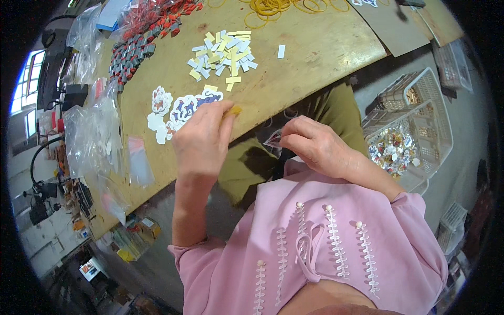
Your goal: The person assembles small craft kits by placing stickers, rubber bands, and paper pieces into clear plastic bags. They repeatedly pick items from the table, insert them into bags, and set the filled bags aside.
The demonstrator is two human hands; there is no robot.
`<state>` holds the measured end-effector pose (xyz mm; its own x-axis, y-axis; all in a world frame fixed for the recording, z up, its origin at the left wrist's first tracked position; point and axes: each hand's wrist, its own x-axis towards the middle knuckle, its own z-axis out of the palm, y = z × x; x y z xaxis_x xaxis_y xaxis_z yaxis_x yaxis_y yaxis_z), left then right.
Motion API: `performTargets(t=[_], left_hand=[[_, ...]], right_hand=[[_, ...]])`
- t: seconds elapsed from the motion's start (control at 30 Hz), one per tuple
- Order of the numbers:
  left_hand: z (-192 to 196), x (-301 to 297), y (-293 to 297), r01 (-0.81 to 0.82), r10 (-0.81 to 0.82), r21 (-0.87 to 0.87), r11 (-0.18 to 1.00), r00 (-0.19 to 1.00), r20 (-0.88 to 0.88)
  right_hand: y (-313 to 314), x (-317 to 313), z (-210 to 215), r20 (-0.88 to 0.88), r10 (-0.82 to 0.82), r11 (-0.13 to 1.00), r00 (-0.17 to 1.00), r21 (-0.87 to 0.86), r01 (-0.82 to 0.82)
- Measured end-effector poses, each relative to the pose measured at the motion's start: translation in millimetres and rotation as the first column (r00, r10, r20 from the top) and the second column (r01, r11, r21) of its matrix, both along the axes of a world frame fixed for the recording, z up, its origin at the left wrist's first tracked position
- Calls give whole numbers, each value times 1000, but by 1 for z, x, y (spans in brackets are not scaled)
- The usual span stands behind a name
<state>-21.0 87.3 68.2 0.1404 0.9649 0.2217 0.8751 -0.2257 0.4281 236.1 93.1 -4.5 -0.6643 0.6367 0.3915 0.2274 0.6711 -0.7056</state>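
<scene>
My left hand (201,137) is closed at the table's front edge, its thumb and fingertips pinching a small yellow piece (235,111) too blurred to name. Just past its knuckles lie cut-out cartoon stickers (185,107), blue, white and red. Over my lap, my right hand (321,146) has its fingers curled together on a small clear plastic bag (273,139), which pokes out toward the left. Most of that bag is hidden by the fingers. Farther back is a loose heap of small yellow and white paper slips (223,55). One white slip (281,51) sits apart.
Yellow rubber bands (268,9) lie at the far edge. Several grey and red small parts (131,56) are piled at the back left, near clear plastic bags (89,139). On the floor at right, a white plastic basket (440,152) holds shiny packets (391,149).
</scene>
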Motion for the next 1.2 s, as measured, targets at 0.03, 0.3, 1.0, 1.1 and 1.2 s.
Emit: performTargets(t=[0.03, 0.3, 1.0, 1.1, 1.2], left_hand=[[5, -2, -2, -2, 2, -7, 1000, 999, -32], [6, -5, -15, -83, 161, -162, 983, 813, 560], [-17, 8, -59, 194, -137, -201, 960, 955, 264], [6, -2, -55, 289, -245, -422, 859, 957, 157], [7, -7, -51, 352, -370, -457, 817, 927, 52]], right_hand=[[0, -1, 1, -4, 11, 1000, 1000, -4, -11], [-2, -11, 6, -26, 62, 995, 998, -83, -64], [-1, -19, 12, -64, 144, 987, 988, -69, -148], [-1, -20, 10, -61, 187, 977, 981, -93, -192], [-5, -25, 9, -67, 256, 958, 964, -117, -262]])
